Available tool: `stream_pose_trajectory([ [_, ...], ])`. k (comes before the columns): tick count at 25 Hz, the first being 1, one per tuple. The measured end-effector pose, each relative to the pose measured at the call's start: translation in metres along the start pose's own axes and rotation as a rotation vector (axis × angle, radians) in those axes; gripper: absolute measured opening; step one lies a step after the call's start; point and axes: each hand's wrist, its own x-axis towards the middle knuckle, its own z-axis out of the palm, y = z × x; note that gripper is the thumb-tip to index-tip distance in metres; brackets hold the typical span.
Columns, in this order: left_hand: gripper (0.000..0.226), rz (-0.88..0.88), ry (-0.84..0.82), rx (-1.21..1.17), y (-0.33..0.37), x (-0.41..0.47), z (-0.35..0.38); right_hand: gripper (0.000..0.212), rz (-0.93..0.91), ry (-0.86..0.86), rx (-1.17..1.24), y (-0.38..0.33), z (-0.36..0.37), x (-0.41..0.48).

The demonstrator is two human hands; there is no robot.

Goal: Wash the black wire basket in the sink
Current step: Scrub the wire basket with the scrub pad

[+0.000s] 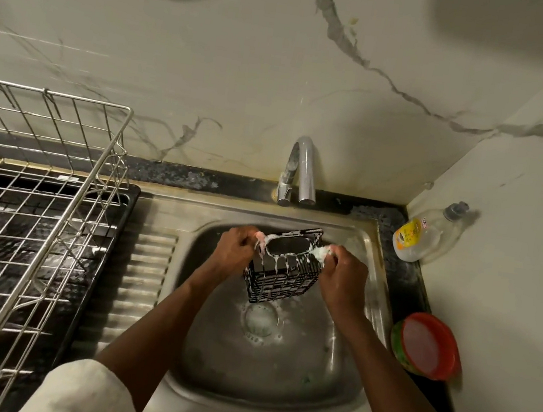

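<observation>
Foam-streaked black wire basket (283, 276) held tilted over the sink (277, 362), on the near side of the tap (298, 171). Gripped at its left rim by the left hand (235, 247), at its right rim by the right hand (343, 277); fingers curled, forearms stretched forward.

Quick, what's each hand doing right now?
Left hand: closed, gripping the black wire basket by its rim.
Right hand: closed, gripping the opposite rim.
</observation>
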Motion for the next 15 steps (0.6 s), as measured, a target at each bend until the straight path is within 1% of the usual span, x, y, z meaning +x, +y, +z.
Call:
stream_pose_trajectory([
  [2,0.027,-0.010,-0.016,-0.168,-0.010,0.001,-0.001,0.008,0.031,0.000,0.038,-0.012,0.002,0.010],
  [4,0.027,-0.017,-0.050,-0.421,-0.022,-0.002,-0.003,0.007,0.062,-0.014,0.064,-0.023,0.005,0.022],
  [6,0.027,-0.046,-0.083,-0.534,-0.029,-0.008,-0.002,0.011,0.108,-0.053,0.107,-0.032,0.006,0.027],
  [8,0.029,-0.020,-0.119,-0.512,-0.029,-0.011,-0.001,0.016,0.114,-0.072,0.094,-0.039,0.007,0.027],
  [11,0.027,-0.018,-0.134,-0.399,-0.034,-0.012,-0.003,0.015,0.066,-0.096,0.042,-0.048,0.006,0.023],
  [14,0.021,-0.083,-0.104,-0.186,-0.049,-0.011,-0.007,0.013,0.000,-0.206,0.105,-0.064,0.014,0.008],
  [15,0.022,-0.123,-0.078,-0.182,-0.044,-0.013,-0.006,0.013,-0.026,-0.230,0.107,-0.069,0.019,0.002],
])
